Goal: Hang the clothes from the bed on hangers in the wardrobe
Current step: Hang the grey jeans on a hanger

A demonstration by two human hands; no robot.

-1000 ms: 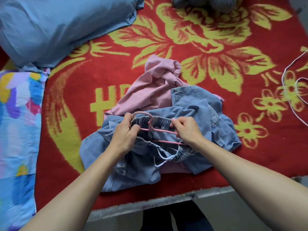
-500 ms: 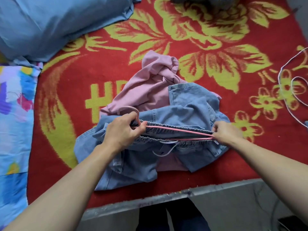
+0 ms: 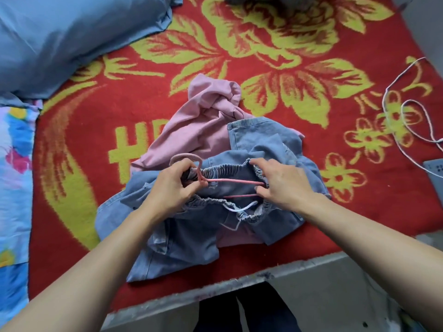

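1. The denim garment (image 3: pixel 182 240) lies crumpled near the front edge of the bed (image 3: pixel 239 281), on a red blanket (image 3: pixel 79 188) with yellow flowers; its gathered elastic waistband (image 3: pixel 223 168) is held open.
2. A pink hanger (image 3: pixel 235 180) sits in that opening; its hook pokes out to the left and its two bars run across the gap to the right.
3. The left hand (image 3: pixel 172 190) is curled round the hanger's neck just below the hook; waistband cloth bunches against its fingers.
4. The right hand (image 3: pixel 282 185) grips the waistband at the hanger's right end; its fingertips hook over the far edge of the elastic and its thumb sits by the lower bar.
5. A white drawstring (image 3: pixel 239 208) loops from the near side of the waistband.
6. A pink garment (image 3: pixel 206 125) lies partly under the denim and behind it, touching it.
7. A blue pillow (image 3: pixel 60 32) fills the far left corner; a patterned sheet (image 3: pixel 14 164) runs down the left edge; a white cable (image 3: pixel 405 111) loops on the blanket at the right, well apart from the clothes.
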